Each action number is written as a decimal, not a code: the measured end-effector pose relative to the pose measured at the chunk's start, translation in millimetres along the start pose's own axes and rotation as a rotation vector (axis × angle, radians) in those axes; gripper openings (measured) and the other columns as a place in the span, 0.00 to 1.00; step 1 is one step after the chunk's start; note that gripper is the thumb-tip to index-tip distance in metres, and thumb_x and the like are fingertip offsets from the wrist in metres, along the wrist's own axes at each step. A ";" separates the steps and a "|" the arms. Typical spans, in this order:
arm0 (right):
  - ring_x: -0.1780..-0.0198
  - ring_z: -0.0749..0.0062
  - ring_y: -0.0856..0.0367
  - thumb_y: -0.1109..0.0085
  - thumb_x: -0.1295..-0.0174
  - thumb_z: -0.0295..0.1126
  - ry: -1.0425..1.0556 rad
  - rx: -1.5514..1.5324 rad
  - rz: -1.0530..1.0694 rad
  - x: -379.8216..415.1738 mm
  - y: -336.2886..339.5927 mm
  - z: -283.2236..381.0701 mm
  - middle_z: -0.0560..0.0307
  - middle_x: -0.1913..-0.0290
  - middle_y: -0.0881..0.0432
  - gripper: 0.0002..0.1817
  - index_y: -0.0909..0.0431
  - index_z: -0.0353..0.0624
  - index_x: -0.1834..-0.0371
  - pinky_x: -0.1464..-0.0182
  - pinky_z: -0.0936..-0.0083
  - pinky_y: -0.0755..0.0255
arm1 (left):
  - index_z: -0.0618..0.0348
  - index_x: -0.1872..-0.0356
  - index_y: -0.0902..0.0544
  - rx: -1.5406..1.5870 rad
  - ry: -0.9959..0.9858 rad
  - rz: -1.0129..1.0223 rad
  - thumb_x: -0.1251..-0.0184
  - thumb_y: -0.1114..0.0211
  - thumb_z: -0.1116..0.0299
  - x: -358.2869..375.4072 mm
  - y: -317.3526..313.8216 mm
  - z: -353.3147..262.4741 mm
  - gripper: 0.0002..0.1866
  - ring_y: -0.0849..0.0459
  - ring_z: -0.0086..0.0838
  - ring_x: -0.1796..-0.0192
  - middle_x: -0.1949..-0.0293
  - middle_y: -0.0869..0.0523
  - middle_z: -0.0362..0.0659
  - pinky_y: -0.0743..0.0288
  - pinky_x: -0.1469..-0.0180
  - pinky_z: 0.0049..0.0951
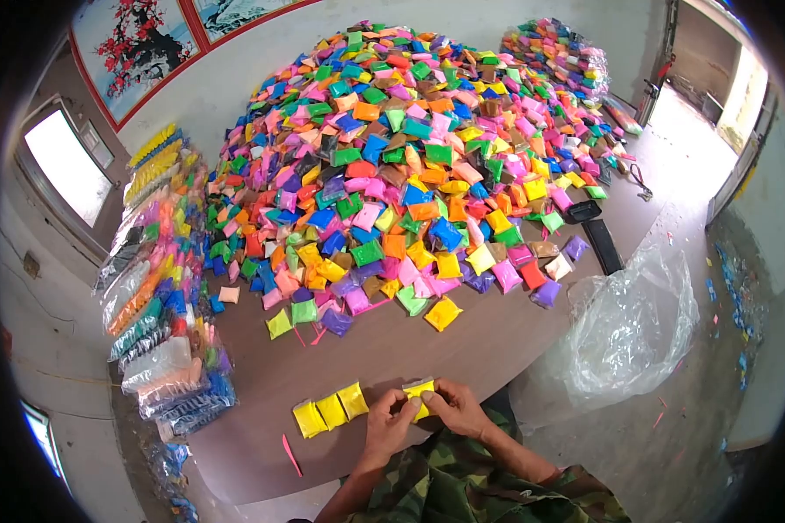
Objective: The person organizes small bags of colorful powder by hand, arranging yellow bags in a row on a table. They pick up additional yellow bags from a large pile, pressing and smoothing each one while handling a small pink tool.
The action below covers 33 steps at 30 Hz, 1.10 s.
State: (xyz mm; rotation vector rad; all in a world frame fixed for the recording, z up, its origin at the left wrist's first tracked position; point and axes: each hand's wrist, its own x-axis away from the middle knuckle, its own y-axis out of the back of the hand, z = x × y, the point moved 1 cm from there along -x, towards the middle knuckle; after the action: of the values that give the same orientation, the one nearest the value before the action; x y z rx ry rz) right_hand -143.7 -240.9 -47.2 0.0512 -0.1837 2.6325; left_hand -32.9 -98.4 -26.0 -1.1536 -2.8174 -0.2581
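Both of my hands are closed on one small yellow packet (pixel 419 389) at the table's near edge. My left hand (pixel 390 424) grips its left side, and my right hand (pixel 455 408) pinches its right side, thumbs on top. Just left of my hands, a short row of three yellow packets (pixel 331 410) lies side by side on the brown table (pixel 375 349). A thin pink plastic tool (pixel 292 455) rests farther left, near the front edge.
A huge heap of multicoloured packets (pixel 392 174) covers the back of the table. Bagged packets (pixel 161 305) line the left side, and more bags (pixel 558 57) stand at the back right. A clear plastic bag (pixel 628 336) hangs at the right edge, beside a black strap-like object (pixel 603 247).
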 end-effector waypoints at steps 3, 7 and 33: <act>0.65 0.86 0.27 0.38 0.21 0.37 0.024 0.027 0.004 0.8 0.7 -1.6 0.67 0.68 0.21 0.13 0.17 0.35 0.54 0.65 0.78 0.30 | 0.62 0.54 0.13 0.275 0.090 -0.047 0.23 0.29 0.67 1.8 -7.4 -2.7 0.08 0.21 0.14 0.62 0.65 0.15 0.32 0.24 0.57 0.21; 0.66 0.85 0.27 0.38 0.21 0.38 0.051 0.086 0.042 0.4 0.4 1.7 0.65 0.68 0.21 0.13 0.17 0.37 0.53 0.65 0.77 0.29 | 0.64 0.51 0.12 0.107 0.059 -0.028 0.23 0.29 0.68 -1.8 1.6 1.2 0.10 0.19 0.15 0.59 0.62 0.13 0.33 0.22 0.54 0.21; 0.64 0.77 0.22 0.37 0.24 0.37 0.009 0.140 0.143 0.7 1.7 11.5 0.55 0.64 0.15 0.14 0.15 0.36 0.50 0.59 0.70 0.24 | 0.65 0.54 0.12 -0.242 -0.102 0.023 0.27 0.24 0.65 -6.7 13.6 -14.6 0.13 0.15 0.18 0.59 0.64 0.10 0.39 0.20 0.55 0.26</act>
State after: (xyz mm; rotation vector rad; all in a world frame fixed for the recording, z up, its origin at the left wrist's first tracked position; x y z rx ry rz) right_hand -145.1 -243.6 -35.9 0.0764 0.0011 2.7840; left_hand -18.3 -96.1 -11.0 -1.2772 -2.9213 -0.5678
